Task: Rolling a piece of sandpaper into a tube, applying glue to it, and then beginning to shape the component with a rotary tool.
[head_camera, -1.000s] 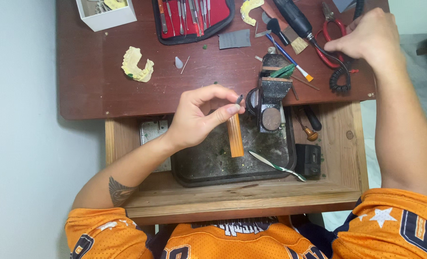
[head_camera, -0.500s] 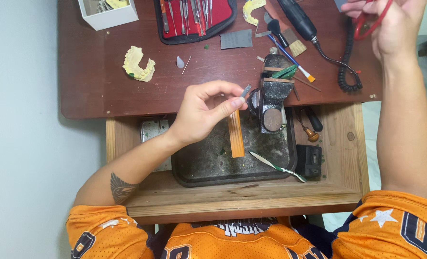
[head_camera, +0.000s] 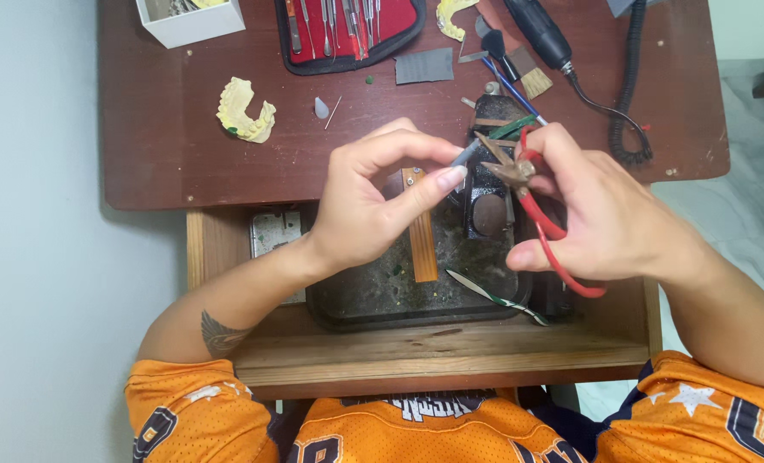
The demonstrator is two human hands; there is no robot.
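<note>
Small grey metal piece (head_camera: 466, 154): held above the dark tray (head_camera: 356, 300), in front of the black vise (head_camera: 489, 184), level with the near edge of the brown surface (head_camera: 185, 163).

Left hand (head_camera: 373, 201): palm turned toward the body, wrist bent, forearm coming up from lower left. Grip of thumb and forefinger clamped on the lower end of the grey piece; the other fingers arch above it.

Right hand (head_camera: 601, 214): forearm enters from lower right, fingers curled through and around the red handles of the pliers (head_camera: 528, 193). Grip closed on those handles. The plier tips point left and stand just beside the upper end of the grey piece; whether they touch it cannot be told.

Below the hands: an orange wooden strip (head_camera: 421, 227) runs from the surface edge down over the tray. A thin green-and-white striped tool (head_camera: 498, 298) lies at the tray's right corner. The tray sits in an open wooden drawer (head_camera: 451, 351).

On the surface: pale yellow dental cast (head_camera: 245, 110) at left; white box (head_camera: 189, 21) at the top left corner; red-lined case of metal tools (head_camera: 352, 30) at top centre; grey rectangular patch (head_camera: 425, 66) just right of it; black handpiece (head_camera: 538, 34) with coiled black cord (head_camera: 629, 86) at top right.
</note>
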